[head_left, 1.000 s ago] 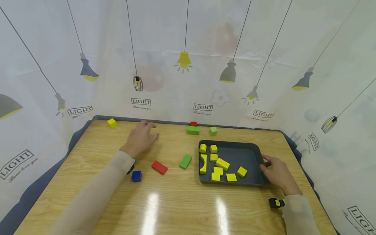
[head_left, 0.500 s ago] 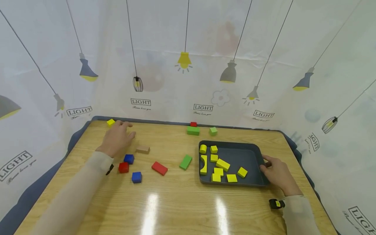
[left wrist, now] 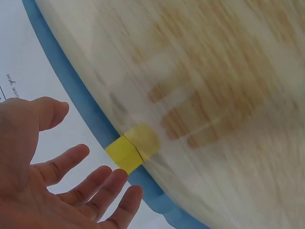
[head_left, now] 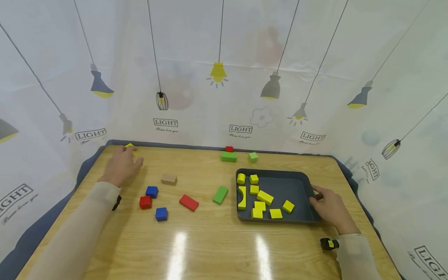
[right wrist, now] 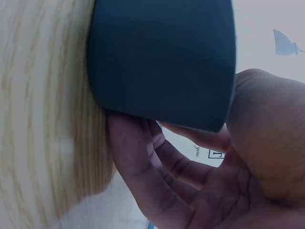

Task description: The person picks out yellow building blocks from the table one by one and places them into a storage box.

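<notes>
My left hand (head_left: 120,166) reaches over the far left corner of the table, fingers loosely bent and holding nothing. Just beyond its fingertips lies a yellow block (left wrist: 125,154), mostly hidden behind the hand in the head view. In the left wrist view the thumb and fingers are spread apart near that block. My right hand (head_left: 330,208) grips the right end of a dark grey tray (head_left: 294,221), thumb over the rim and fingers against the outer wall (right wrist: 162,62). Several yellow blocks (head_left: 265,196) lie in the tray, mostly toward its left side.
Left of the tray lie a green block (head_left: 220,195), a red flat block (head_left: 189,203), a wooden block (head_left: 169,179), two blue blocks (head_left: 161,214) and a red cube (head_left: 145,202). Along the back edge are a green block (head_left: 229,156), a red block (head_left: 229,149) and a light green cube (head_left: 252,157).
My left hand has swept left across the table to the yellow block at the far corner, uncovering the wooden, blue and red blocks. My right hand keeps its grip on the tray.
</notes>
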Motion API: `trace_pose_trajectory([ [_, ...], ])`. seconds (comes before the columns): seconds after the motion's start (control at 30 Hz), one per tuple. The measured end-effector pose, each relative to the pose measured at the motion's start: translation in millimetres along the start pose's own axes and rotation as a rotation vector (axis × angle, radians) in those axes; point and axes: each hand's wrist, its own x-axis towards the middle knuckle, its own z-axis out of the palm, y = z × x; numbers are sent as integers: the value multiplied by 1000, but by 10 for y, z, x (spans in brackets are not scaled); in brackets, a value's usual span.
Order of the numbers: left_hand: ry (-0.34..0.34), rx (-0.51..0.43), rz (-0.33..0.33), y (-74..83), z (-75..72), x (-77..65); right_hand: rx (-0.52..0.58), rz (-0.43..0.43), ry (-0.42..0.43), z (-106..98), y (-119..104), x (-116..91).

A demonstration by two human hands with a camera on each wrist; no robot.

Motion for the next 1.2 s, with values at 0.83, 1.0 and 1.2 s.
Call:
trace_pose_trajectory([
  [0.83, -144, 23, -75, -139, 43, 67, 6, -11, 14, -4, 13, 14],
  [1.0, -99, 25, -81, -90, 59, 75, 6, -15, 14, -8, 19, 9],
  [1.2, -54, -13, -70, -33, 40, 68, 3, -14, 8, -15, 21, 6],
])
